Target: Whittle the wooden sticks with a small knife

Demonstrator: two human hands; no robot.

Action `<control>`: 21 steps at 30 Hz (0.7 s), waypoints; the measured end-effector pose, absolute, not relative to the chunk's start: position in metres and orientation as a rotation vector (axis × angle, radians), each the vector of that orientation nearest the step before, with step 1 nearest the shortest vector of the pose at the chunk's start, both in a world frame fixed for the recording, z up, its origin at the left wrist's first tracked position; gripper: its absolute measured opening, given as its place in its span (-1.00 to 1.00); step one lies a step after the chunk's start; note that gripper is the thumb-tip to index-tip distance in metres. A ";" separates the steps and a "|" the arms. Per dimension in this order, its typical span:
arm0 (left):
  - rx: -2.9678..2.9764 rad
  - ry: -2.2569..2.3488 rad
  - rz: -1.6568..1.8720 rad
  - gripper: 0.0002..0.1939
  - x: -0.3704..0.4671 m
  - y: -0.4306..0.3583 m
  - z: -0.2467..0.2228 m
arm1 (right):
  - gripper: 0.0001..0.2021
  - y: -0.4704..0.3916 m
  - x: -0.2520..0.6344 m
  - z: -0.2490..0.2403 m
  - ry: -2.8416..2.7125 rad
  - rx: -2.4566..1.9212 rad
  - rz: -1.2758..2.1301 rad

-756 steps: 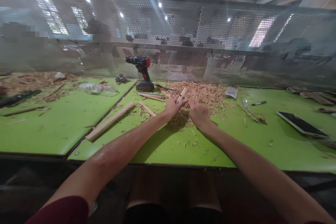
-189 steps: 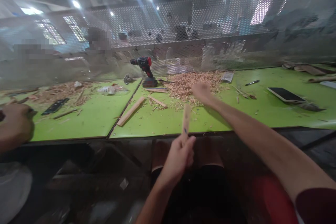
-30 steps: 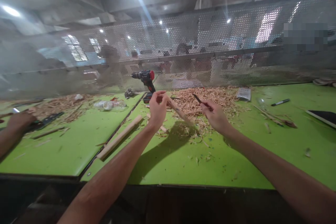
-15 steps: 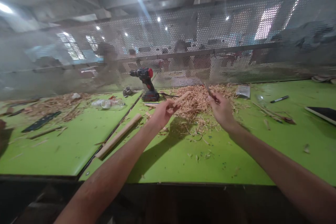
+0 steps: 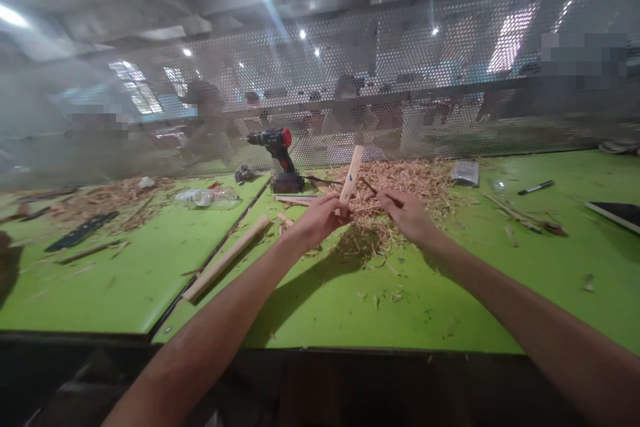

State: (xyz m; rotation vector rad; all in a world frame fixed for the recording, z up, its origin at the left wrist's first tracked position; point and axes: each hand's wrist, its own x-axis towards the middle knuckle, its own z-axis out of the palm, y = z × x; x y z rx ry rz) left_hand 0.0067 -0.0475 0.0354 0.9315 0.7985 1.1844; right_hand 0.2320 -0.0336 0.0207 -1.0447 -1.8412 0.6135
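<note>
My left hand [image 5: 325, 219] is closed round the lower end of a flat, pale wood piece [image 5: 353, 177], which stands nearly upright with small dark marks on its face. To its right, my right hand [image 5: 406, 212] grips a thin dark tool [image 5: 369, 187] whose tip points up and left, towards the wood but apart from it. Both hands are above the near side of a heap of curled wood shavings [image 5: 417, 180] on the green table [image 5: 350, 320].
A black and red cordless drill [image 5: 283, 157] stands behind my left hand. A long wood bar [image 5: 227, 259] lies at the left by the table seam. Further off are a plastic bottle [image 5: 207, 197], a pouch [image 5: 465, 173], a pen [image 5: 537, 187] and a perforated screen [image 5: 310, 127].
The wood piece has turned from slanting right to nearly upright, its marked face now showing. My right hand has moved left and slightly down, bringing the tool closer to the wood.
</note>
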 end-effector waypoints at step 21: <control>1.555 1.007 1.091 -0.54 0.021 -0.050 0.015 | -0.65 -0.041 0.225 0.018 -2.120 -0.919 0.325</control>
